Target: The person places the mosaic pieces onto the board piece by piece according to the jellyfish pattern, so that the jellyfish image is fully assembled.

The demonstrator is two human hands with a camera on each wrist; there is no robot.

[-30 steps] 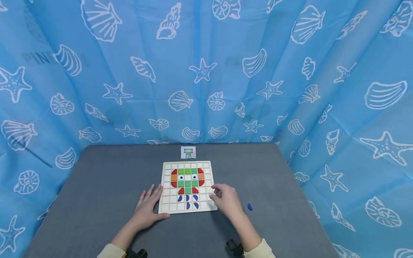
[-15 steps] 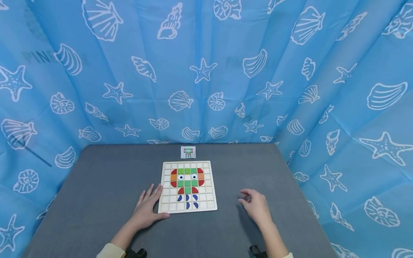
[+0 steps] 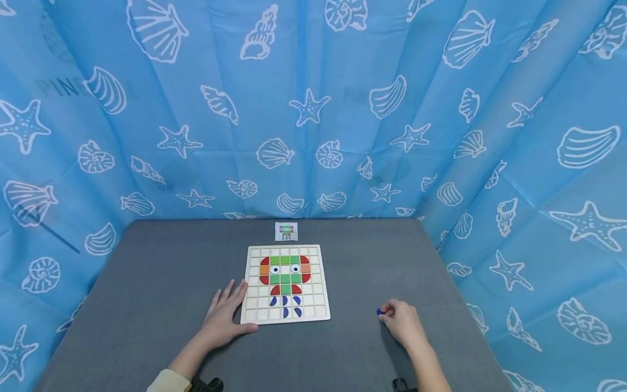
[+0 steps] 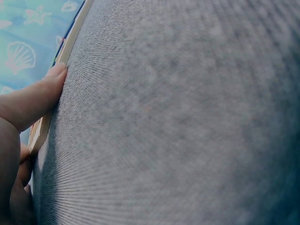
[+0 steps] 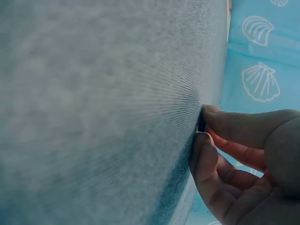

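Note:
A pale square grid board (image 3: 319, 305) lies on the table, bearing a figure of green, red and orange pieces with two eye pieces. Several blue half-round pieces (image 3: 285, 301) sit in its lower cells. My left hand (image 3: 222, 321) spreads along the board's left side, its thumb at the front edge; the left wrist view has the thumb (image 4: 35, 101) against the board's rim. Right of the board, my right hand (image 3: 404, 322) pinches a blue half-round piece (image 3: 379, 312) at the table surface. In the right wrist view, thumb and fingertip mostly cover this dark piece (image 5: 202, 123).
A small printed card (image 3: 286, 231) with a similar figure lies behind the board. The grey table (image 3: 186, 250) reaches back to a blue curtain (image 3: 303, 163) with white shells and starfish, which also hangs along both sides.
My right hand has moved right, from the board's right edge to the loose blue half-round piece, and now pinches it. The left hand and board have stayed in place.

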